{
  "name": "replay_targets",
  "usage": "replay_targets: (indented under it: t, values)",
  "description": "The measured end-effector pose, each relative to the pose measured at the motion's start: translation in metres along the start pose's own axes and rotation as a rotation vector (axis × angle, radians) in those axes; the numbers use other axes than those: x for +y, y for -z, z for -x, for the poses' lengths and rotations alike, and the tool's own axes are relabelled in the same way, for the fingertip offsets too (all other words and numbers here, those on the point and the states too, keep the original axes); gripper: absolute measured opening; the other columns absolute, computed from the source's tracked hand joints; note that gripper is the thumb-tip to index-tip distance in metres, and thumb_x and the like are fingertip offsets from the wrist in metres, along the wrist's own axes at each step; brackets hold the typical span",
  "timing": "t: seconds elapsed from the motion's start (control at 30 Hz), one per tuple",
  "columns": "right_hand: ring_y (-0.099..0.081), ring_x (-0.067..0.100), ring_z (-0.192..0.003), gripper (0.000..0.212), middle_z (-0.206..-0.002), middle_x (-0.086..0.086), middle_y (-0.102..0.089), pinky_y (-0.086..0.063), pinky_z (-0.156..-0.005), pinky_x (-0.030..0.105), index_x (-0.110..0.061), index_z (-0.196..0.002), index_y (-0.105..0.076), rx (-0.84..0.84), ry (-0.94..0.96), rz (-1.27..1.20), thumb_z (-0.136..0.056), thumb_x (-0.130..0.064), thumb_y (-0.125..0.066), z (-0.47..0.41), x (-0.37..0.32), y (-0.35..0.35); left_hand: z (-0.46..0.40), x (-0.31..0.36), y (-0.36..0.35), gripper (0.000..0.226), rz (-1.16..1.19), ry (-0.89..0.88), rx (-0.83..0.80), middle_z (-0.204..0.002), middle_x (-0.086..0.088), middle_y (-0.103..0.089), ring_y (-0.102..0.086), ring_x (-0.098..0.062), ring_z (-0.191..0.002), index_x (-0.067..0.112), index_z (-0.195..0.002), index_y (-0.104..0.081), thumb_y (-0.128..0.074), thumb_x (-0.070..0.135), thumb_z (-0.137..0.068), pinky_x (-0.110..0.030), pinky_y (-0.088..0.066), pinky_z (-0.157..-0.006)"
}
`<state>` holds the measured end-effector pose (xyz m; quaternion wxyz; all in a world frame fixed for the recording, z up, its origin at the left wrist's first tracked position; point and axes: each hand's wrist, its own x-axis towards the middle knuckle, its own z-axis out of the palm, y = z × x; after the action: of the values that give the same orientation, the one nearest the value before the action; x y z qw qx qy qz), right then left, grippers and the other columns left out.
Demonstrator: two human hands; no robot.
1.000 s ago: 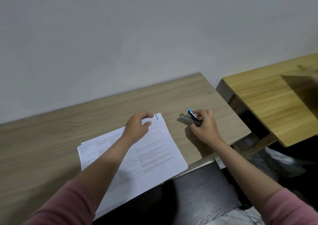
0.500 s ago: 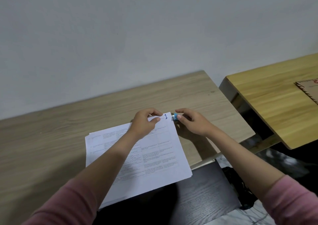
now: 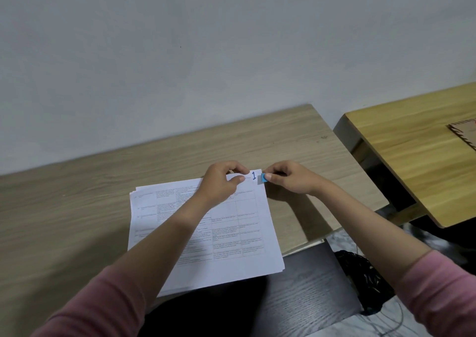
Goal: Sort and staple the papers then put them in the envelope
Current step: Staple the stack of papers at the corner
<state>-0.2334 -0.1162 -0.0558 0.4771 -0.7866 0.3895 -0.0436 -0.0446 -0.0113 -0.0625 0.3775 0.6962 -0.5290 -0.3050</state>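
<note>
Head view: you are looking down at a stack of papers (image 3: pixel 206 233) lying on the bench (image 3: pixel 77 195), its near edge hanging over the front.
Left hand: your left hand (image 3: pixel 219 182) is pinching the far right corner of the papers between thumb and curled fingers, holding the sheets together beside the handwritten "1".
Right hand: your right hand (image 3: pixel 291 179) is gripping the small blue stapler (image 3: pixel 263 177), fingers curled round it, so most of its body is hidden.
Just changed: a second ago you were picking the stapler up off the bench, well to the right of the papers; half a second ago it was arriving at the corner; now its blue tip is sitting on the corner's edge.
What differs: the two hands, apart earlier, are now working close together at that one corner, and the stack itself is lying where it lay.
Meaning for the task: sorting is looking finished, and you are setting up the staple. Whether the stapler's mouth is already round the sheets, I cannot tell.
Next: likely sliding the corner fully in and squeezing, keeping the sheets square so none slips out.
Envelope: a brown envelope (image 3: pixel 465 133) is waiting on the second bench (image 3: pixel 412 156) to your right, well apart from the papers.
</note>
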Motion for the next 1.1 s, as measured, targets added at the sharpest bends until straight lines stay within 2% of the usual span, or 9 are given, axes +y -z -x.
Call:
replay_targets:
  t: [0.1,0.2,0.27,0.4,0.57,0.77,0.93,1.03,1.1]
  values:
    - [-0.052,0.017,-0.081,0.037,-0.085,0.012,-0.063,-0.038,-0.076,0.033,-0.002,-0.095,-0.066,-0.045,-0.048,-0.082,-0.089,-0.038,-0.056,-0.003,0.002,0.005,-0.001,-0.002,0.002,0.017,0.017,0.007,-0.003,-0.083,0.023,-0.065,-0.055,0.009,-0.073,0.028,-0.083,-0.071,-0.068,0.011,-0.084,-0.02,-0.042,-0.065]
    - [-0.048,0.018,-0.077,0.049,-0.082,0.007,-0.055,-0.035,-0.073,0.033,0.004,-0.095,-0.062,-0.08,-0.077,-0.146,-0.082,-0.043,-0.058,-0.003,0.003,0.007,-0.001,-0.002,0.003,0.015,0.018,0.01,-0.022,-0.082,0.024,-0.065,-0.056,0.01,-0.076,0.028,-0.085,-0.072,-0.068,0.013,-0.085,-0.021,-0.042,-0.063]
    - [-0.05,0.014,-0.079,0.042,-0.083,0.004,-0.057,-0.038,-0.076,0.027,0.006,-0.093,-0.063,-0.095,-0.053,-0.154,-0.085,-0.035,-0.059,-0.004,0.002,0.005,-0.001,-0.001,0.001,0.014,0.0,-0.002,-0.027,-0.086,0.02,-0.066,-0.057,0.005,-0.082,0.026,-0.087,-0.072,-0.068,0.013,-0.085,-0.022,-0.043,-0.063]
    - [-0.055,0.005,-0.078,0.015,-0.081,-0.007,-0.063,-0.04,-0.077,0.019,-0.009,-0.089,-0.067,-0.079,-0.033,-0.136,-0.091,-0.02,-0.057,-0.005,-0.002,-0.001,-0.001,-0.001,-0.002,0.012,-0.022,-0.022,-0.028,-0.087,0.019,-0.066,-0.057,0.002,-0.082,0.025,-0.089,-0.073,-0.068,0.014,-0.085,-0.024,-0.043,-0.065]
    - [-0.062,0.018,-0.097,0.017,-0.107,0.007,-0.07,-0.045,-0.091,0.031,-0.013,-0.098,-0.068,0.006,-0.011,-0.116,-0.091,-0.024,-0.058,-0.005,0.002,-0.002,0.002,-0.001,0.002,0.018,-0.001,-0.013,0.01,-0.088,0.022,-0.065,-0.055,0.011,-0.083,0.026,-0.089,-0.073,-0.066,0.009,-0.085,-0.019,-0.042,-0.076]
    - [-0.062,0.022,-0.102,0.021,-0.108,0.01,-0.069,-0.046,-0.093,0.037,-0.01,-0.102,-0.068,0.012,0.002,-0.086,-0.09,-0.024,-0.058,0.002,0.005,-0.004,0.005,-0.006,0.005,0.025,0.05,0.02,0.048,-0.097,0.017,-0.069,-0.057,0.009,-0.086,0.023,-0.093,-0.074,-0.063,0.003,-0.086,-0.02,-0.045,-0.082]
    - [-0.058,0.012,-0.094,0.016,-0.105,0.005,-0.067,-0.042,-0.083,0.019,-0.01,-0.098,-0.068,-0.021,0.023,-0.142,-0.092,-0.018,-0.056,0.006,0.001,-0.009,0.006,-0.002,0.002,0.028,0.066,-0.013,0.04,-0.099,0.012,-0.071,-0.06,-0.001,-0.09,0.025,-0.091,-0.074,-0.063,0.0,-0.085,-0.02,-0.043,-0.085]
    - [-0.056,0.012,-0.094,0.019,-0.103,0.007,-0.066,-0.041,-0.083,0.019,0.0,-0.099,-0.067,-0.027,0.036,-0.223,-0.092,-0.013,-0.055,0.008,0.002,-0.007,0.005,-0.005,0.001,0.029,0.04,-0.027,0.037,-0.097,0.014,-0.071,-0.061,-0.001,-0.091,0.026,-0.09,-0.074,-0.061,0.001,-0.085,-0.024,-0.048,-0.084]
    - [-0.056,0.013,-0.094,0.022,-0.104,0.011,-0.065,-0.041,-0.084,0.018,0.005,-0.103,-0.065,-0.031,0.043,-0.26,-0.092,-0.01,-0.053,0.009,0.003,-0.006,0.005,-0.007,0.0,0.03,-0.011,-0.051,0.04,-0.096,0.016,-0.071,-0.063,-0.001,-0.095,0.029,-0.088,-0.074,-0.061,0.002,-0.084,-0.029,-0.051,-0.092]
